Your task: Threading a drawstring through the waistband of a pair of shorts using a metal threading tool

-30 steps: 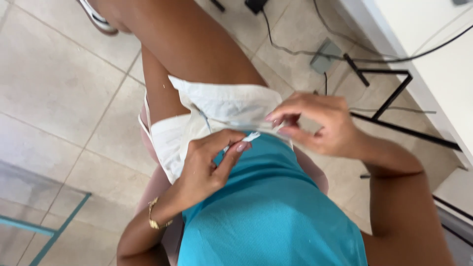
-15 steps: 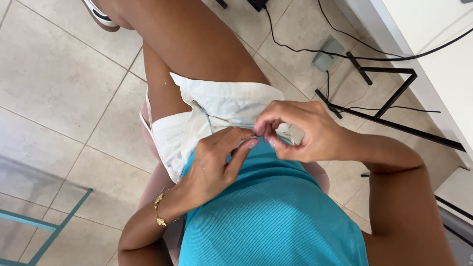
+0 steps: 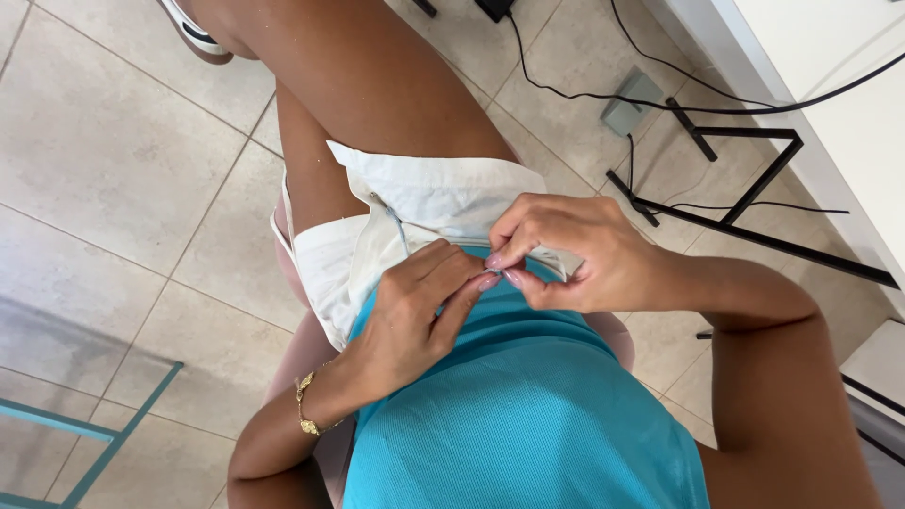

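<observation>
Here, both hands' fingertips (image 3: 490, 279) meet in one grip on a thin blue thread (image 3: 400, 229).

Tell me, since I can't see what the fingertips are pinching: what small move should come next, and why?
Probably part the hands a little. The left hand and right hand meet fingertip to fingertip at the hem of the turquoise top, above the white shorts, and the fingers hide whatever is pinched.

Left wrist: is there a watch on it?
No. The left hand has only a thin gold chain bracelet at its wrist, with no watch face or strap.
</observation>
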